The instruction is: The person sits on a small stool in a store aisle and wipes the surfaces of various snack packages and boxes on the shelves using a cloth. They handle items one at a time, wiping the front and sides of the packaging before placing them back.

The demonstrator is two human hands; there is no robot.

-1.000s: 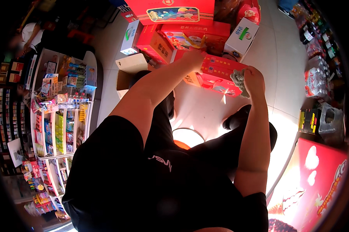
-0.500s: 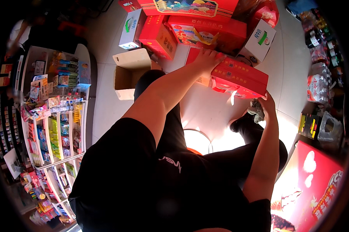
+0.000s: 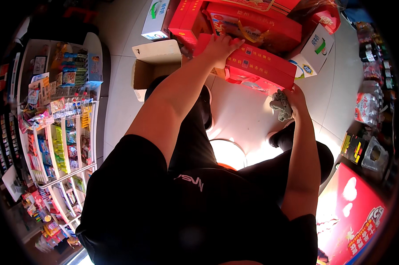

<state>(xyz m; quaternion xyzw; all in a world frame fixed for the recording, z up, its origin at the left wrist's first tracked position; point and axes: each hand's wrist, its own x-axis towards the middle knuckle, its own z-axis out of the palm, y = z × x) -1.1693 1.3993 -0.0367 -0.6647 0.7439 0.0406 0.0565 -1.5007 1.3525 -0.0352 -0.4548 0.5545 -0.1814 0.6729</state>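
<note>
A long red gift box (image 3: 259, 66) with gold print is held between my hands, in front of a stack of other boxes. My left hand (image 3: 220, 49) grips its left end from above, fingers spread over the top edge. At the box's near right corner is my right hand (image 3: 295, 99), its fingers closed. A crumpled grey-green cloth (image 3: 281, 106) hangs from that hand below the corner. The underside of the box is hidden from me.
Red gift boxes (image 3: 261, 28) and white-and-green cartons (image 3: 314, 51) stand beyond. An open cardboard box (image 3: 157, 55) sits at the left by my leg. A snack shelf (image 3: 60, 132) lines the left side; bottle packs (image 3: 368, 104) and a red display panel (image 3: 356, 210) are on the right.
The red gift box has shifted left and farther away, closer to the stack, with both hands on it. The cloth has moved along with my right hand. The whole view has shifted a little.
</note>
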